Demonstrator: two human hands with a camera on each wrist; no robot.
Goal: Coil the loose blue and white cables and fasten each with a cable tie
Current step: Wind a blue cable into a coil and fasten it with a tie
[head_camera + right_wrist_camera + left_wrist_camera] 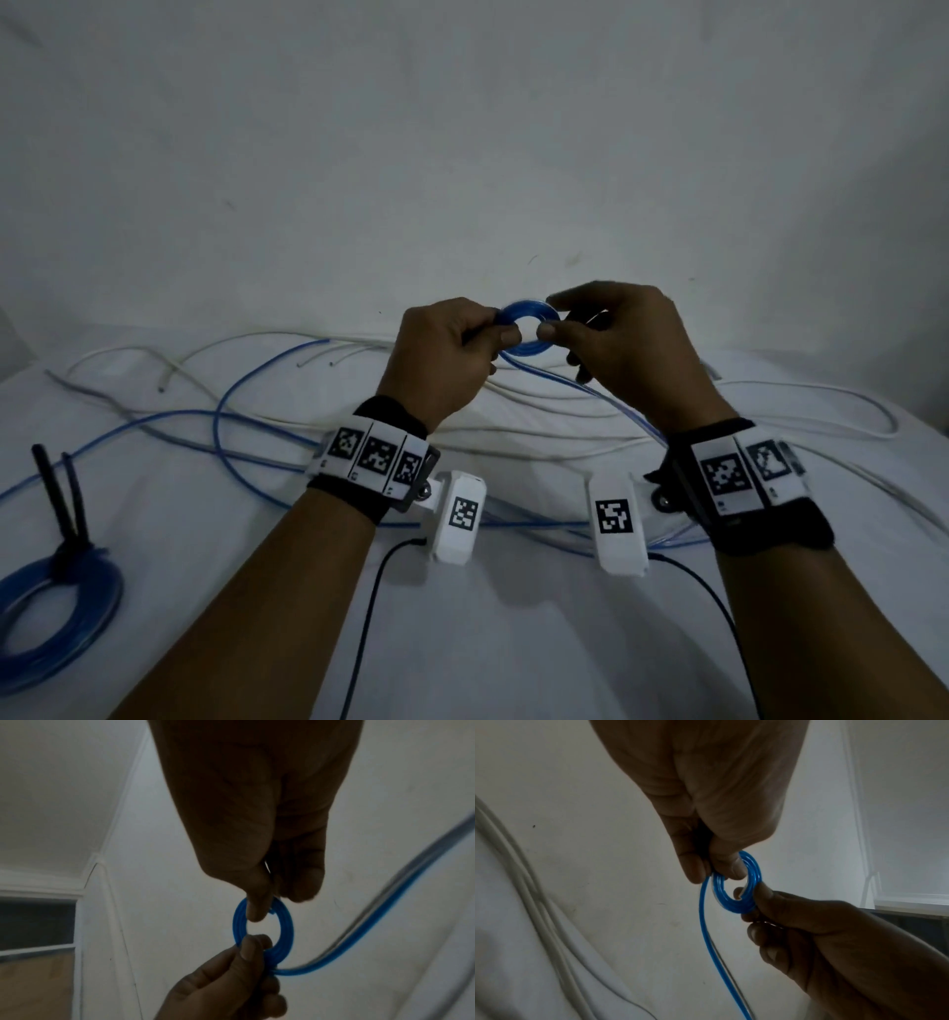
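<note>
A small coil of blue cable (526, 310) is held up over the white cloth, between both hands. My left hand (500, 329) pinches its left side with thumb and finger, seen close in the left wrist view as left hand (718, 869) on the coil (753, 870). My right hand (550, 316) pinches the opposite side; in the right wrist view the right hand (267, 902) grips the top of the coil (287, 925). The loose blue tail (606, 398) runs from the coil down to the right, under my right wrist.
A finished blue coil (61, 616) bound with a black tie (61, 493) lies at the near left. Loose white cables (821, 406) and blue cables (231, 411) sprawl over the cloth (513, 642). A pale wall stands behind.
</note>
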